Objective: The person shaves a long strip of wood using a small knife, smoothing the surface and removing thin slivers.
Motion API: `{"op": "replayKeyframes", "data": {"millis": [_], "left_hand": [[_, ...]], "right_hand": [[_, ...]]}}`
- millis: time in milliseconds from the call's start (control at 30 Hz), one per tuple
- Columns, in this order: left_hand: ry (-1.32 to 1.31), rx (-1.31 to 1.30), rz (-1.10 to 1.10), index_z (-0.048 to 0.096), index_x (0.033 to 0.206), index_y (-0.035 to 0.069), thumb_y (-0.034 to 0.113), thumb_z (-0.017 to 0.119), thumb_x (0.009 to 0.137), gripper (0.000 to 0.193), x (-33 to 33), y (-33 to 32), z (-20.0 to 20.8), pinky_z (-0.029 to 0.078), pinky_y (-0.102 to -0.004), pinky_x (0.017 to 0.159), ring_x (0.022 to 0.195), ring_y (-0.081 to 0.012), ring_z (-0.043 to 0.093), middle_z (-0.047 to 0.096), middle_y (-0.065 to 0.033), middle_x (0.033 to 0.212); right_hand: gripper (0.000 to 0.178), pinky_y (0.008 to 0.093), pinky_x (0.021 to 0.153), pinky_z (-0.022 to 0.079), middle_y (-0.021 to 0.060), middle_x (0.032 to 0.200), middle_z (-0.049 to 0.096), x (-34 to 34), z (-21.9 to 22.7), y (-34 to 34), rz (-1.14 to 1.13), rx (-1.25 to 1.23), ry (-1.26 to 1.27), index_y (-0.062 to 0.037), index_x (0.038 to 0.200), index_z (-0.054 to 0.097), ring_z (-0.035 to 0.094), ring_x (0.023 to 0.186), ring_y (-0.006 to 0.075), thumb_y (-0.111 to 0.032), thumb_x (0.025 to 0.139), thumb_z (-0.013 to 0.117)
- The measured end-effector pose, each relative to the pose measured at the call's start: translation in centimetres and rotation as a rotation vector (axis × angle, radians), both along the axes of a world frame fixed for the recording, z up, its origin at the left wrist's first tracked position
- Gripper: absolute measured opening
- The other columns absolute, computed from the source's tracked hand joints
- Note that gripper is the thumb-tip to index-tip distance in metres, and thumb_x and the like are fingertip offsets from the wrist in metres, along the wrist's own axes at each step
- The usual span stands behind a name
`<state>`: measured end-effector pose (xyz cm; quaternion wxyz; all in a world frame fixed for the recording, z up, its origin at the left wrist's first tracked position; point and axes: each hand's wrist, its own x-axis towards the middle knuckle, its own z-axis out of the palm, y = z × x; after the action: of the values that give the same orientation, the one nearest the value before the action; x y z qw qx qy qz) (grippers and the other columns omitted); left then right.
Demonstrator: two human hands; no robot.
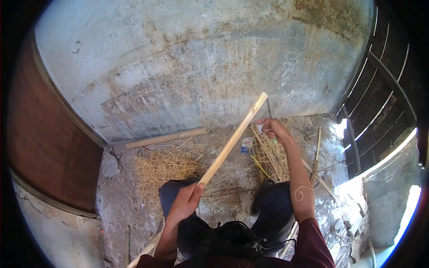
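A long split bamboo strip slants up and away from my lap, with a node near its far end. My left hand is closed around its lower part, thumb along the strip. To the right of the far end, my right hand is closed on what looks like a knife. Its thin dark blade points up toward the wall, and a green bit shows below the fist. Something white shows at the fingers, too small to make out. A pale curled shaving lies against my right forearm.
A straw-like heap of shavings lies left of my knees. Thin strips are piled on the right, beside a small blue-and-white packet. A bamboo pole rests along the stained wall. Dark slatted boards stand at right.
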<state>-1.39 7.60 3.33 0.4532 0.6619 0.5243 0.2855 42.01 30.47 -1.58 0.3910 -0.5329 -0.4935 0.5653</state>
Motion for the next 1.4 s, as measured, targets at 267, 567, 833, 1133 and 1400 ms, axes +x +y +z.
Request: {"op": "replayKeyframes", "data": {"millis": [267, 567, 833, 1133, 1400], "left_hand": [[0.344, 0.305, 0.083, 0.058, 0.089, -0.002, 0.028, 0.056, 0.113, 0.038, 0.5, 1.2, 2.3, 0.041, -0.0474, 0.058, 0.058, -0.0427, 0.053, 0.052, -0.0247, 0.068], [0.416, 0.223, 0.157, 0.063, 0.095, -0.001, 0.028, 0.056, 0.112, 0.034, -0.2, 1.8, 3.2, 0.047, -0.0607, 0.070, 0.075, -0.0514, 0.065, 0.065, -0.0275, 0.074], [0.434, 0.244, 0.149, 0.065, 0.095, -0.001, 0.029, 0.056, 0.112, 0.036, -1.3, 2.3, 3.6, 0.046, -0.0610, 0.070, 0.074, -0.0524, 0.063, 0.063, -0.0283, 0.073], [0.584, 0.295, 0.135, 0.068, 0.096, -0.001, 0.035, 0.053, 0.112, 0.042, -1.5, 3.9, 1.5, 0.050, -0.0624, 0.074, 0.074, -0.0528, 0.065, 0.066, -0.0285, 0.074], [0.716, 0.263, 0.087, 0.070, 0.097, 0.001, 0.036, 0.052, 0.112, 0.042, -1.0, 4.9, 0.9, 0.053, -0.0634, 0.076, 0.079, -0.0524, 0.069, 0.070, -0.0285, 0.078]], "right_hand": [[0.043, 0.0278, 0.044, 0.035, 0.0168, 0.091, 0.075, -7.9, -3.5, -1.0, 0.400, -0.275, -0.293, -0.0020, 0.135, 0.070, 0.040, 0.048, 0.0068, -0.033, 0.107, 0.057], [0.039, 0.0429, 0.075, 0.061, 0.0159, 0.102, 0.083, -11.8, -7.5, -4.0, 0.622, 0.220, -1.458, 0.0008, 0.122, 0.077, 0.079, 0.083, 0.0266, -0.022, 0.095, 0.061], [0.038, 0.0507, 0.097, 0.057, 0.0242, 0.108, 0.079, -7.1, -1.7, -0.8, 0.319, 0.113, -1.175, -0.0002, 0.123, 0.074, 0.076, 0.102, 0.0442, -0.025, 0.096, 0.062], [0.044, 0.0571, 0.091, 0.057, 0.0220, 0.123, 0.070, -2.6, 4.2, -2.2, -0.751, 0.792, -0.803, -0.0101, 0.142, 0.058, 0.072, 0.100, 0.0474, -0.008, 0.098, 0.062], [0.055, 0.0435, 0.103, 0.059, 0.0088, 0.142, 0.067, -10.0, 6.2, -6.5, 0.052, 0.838, -0.811, -0.0170, 0.143, 0.065, 0.068, 0.124, 0.0350, -0.002, 0.090, 0.068]]}}
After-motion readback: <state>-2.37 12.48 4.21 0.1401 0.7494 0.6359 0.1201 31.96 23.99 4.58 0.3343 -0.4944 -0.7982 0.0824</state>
